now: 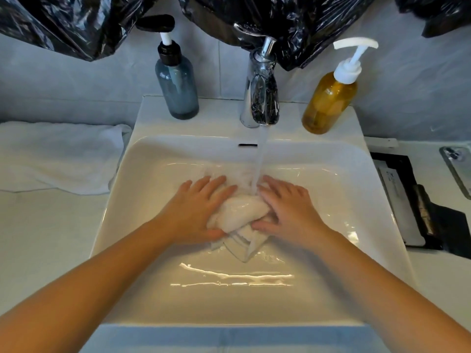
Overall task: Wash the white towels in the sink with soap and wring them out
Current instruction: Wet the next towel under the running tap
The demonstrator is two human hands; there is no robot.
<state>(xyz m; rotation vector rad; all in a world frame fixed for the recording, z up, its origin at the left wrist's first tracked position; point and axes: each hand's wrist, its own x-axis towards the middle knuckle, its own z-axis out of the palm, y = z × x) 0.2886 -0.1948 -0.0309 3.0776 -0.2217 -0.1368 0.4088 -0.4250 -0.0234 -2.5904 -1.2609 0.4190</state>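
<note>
Pressing down with straight, spread fingers (216,180) of the left hand (193,210) on the bunched wet white towel (242,207) at the centre of the frame, in the bottom of the sink (142,174); no closed grasp, thumb low against the near edge of the cloth. Matching that from the other side with the right hand (293,212), fingers (274,183) likewise extended and laid over the cloth, not curled round it. Holding the bundle directly under the running stream (261,154) from the faucet (260,93) at upper centre. Judging by this: mid-wash, wetting or rinsing, with no lather visible, so no telling of soaping done or not. Left to do, apparently: wringing of this one, then the whole round for the second white towel (58,156) lying on the counter (51,238) at the left edge, seemingly dry. Within reach behind the sink: blue pump bottle (175,80) upper left, amber pump bottle (328,103) upper right, either possibly the soap.
</note>
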